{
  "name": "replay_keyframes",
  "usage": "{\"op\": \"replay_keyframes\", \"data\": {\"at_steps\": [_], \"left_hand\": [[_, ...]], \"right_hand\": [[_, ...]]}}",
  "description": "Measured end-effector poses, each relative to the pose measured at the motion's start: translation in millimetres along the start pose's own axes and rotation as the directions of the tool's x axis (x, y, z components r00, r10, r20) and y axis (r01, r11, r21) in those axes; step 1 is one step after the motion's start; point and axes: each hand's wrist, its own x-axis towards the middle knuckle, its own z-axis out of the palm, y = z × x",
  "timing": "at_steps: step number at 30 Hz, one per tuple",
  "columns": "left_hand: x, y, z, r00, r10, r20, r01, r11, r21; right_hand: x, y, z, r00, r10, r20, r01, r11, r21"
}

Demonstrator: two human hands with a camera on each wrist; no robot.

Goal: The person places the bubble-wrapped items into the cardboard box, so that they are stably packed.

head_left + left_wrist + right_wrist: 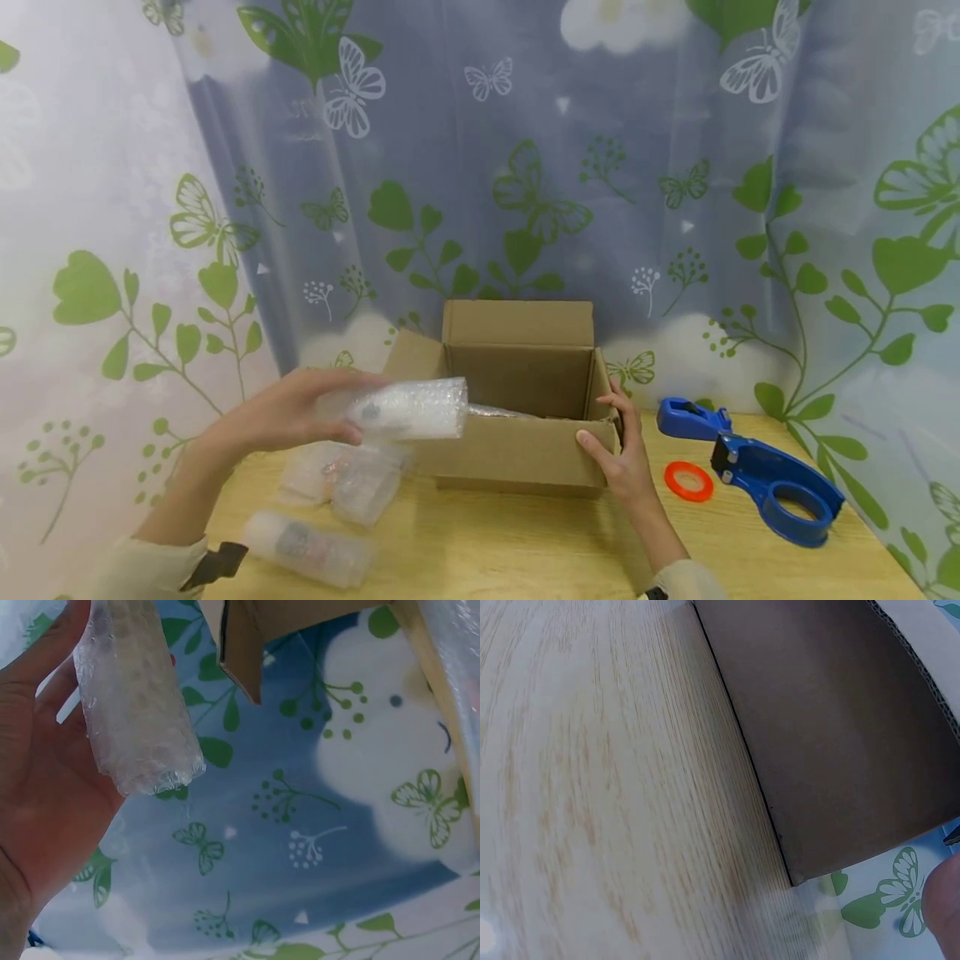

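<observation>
My left hand [300, 412] grips a bubble-wrapped cylinder [420, 410] in the air, level with the box's front left edge. In the left wrist view the thumb lies along one side of the bubble-wrapped cylinder [139, 697]; what is inside is blurred by the wrap. An open cardboard box [517, 454] stands on the table with its back flap up. My right hand [626, 454] holds the box's front right corner, thumb on the front face and fingers at the right side. A shiny wrapped edge [498, 412] shows just inside the box; the rest of it is hidden.
Bubble-wrapped packages [367, 483] and another wrapped cylinder [307, 548] lie on the table at the left. At the right are a blue tape dispenser [693, 419], an orange tape roll [688, 481] and a larger blue tape cutter [780, 487]. A patterned curtain [480, 167] hangs behind.
</observation>
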Motion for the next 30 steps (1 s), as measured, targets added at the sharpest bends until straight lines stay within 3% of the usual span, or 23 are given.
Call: {"op": "replay_keyframes", "data": {"at_steps": [7, 15, 22, 30], "left_hand": [[32.9, 7.6, 2.3, 1.0, -0.014, 0.006, 0.014, 0.998, 0.064], [76.9, 11.3, 6.0, 0.998, 0.033, 0.057, -0.032, 0.999, -0.032], [114.4, 13.0, 13.2, 0.996, 0.047, 0.08, -0.049, 0.999, 0.02], [139.1, 12.1, 29.6, 0.998, -0.011, 0.061, 0.015, 0.998, -0.067]], "right_hand": [[0, 0, 1.9, 1.0, 0.004, 0.003, -0.004, 1.0, -0.004], [0, 1, -1.2, 1.0, -0.001, 0.01, 0.001, 1.0, -0.018], [-1, 1, -5.3, 0.999, 0.036, -0.006, -0.036, 0.999, -0.02], [-1, 1, -1.4, 1.0, 0.017, 0.0, -0.017, 1.0, -0.006]]}}
